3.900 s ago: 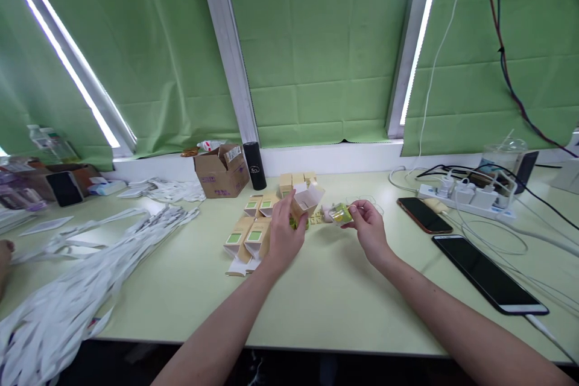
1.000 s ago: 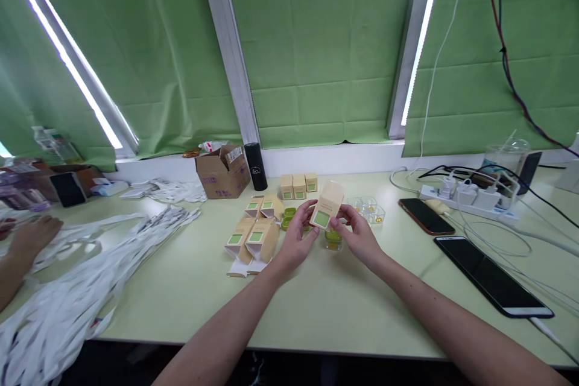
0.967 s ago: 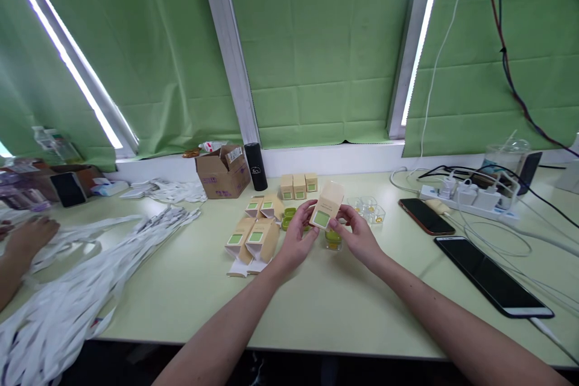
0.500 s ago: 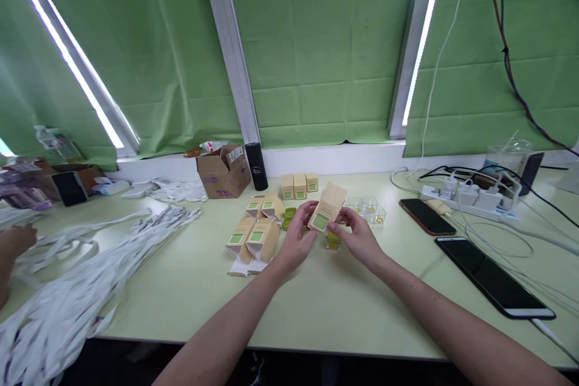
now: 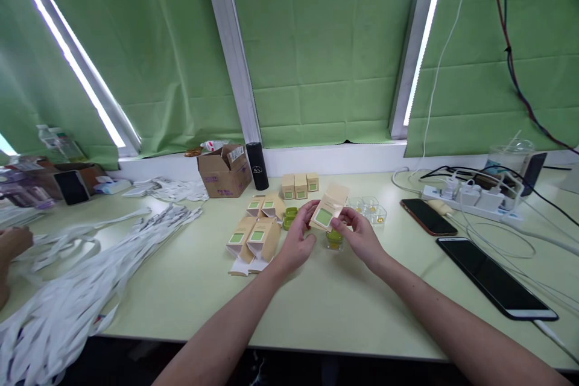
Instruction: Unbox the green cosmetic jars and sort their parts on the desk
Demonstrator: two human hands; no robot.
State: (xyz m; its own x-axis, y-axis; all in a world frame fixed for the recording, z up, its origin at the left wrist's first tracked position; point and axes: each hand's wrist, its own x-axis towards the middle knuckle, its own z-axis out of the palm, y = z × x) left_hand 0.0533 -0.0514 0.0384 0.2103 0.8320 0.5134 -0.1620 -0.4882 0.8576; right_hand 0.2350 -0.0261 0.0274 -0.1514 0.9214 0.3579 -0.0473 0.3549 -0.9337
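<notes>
I am watching through the head camera as both grips are working on one small carton [image 5: 326, 216] held above the counter [image 5: 362, 307]. The left grip [image 5: 297, 246] is closing on its left side and the right grip [image 5: 363, 239] is pinching its right edge, thumb in front. The carton is tilting between them, its long axis running from lower left, beside the left thumb, up and away to the right; its creased upper part is leaning back.

The relation I am minding is with the green-lidded jar [image 5: 335, 241]: it is sitting just below the carton, right beside the right thumb, so the right grip is the nearer one. I cannot tell whether thumb and jar are touching.

Just left of the left grip, four larger cartons [image 5: 263, 237] are lying in two pairs, and more green-lidded jars [image 5: 290, 216] are sitting just beyond its fingers. Clear containers [image 5: 374, 211] are standing just behind the right grip. Farther ahead of the left grip, three small cartons [image 5: 300, 187] are standing in a row, with a black cylinder [image 5: 256, 166] and a cardboard box [image 5: 225, 174] beyond to the left.
</notes>
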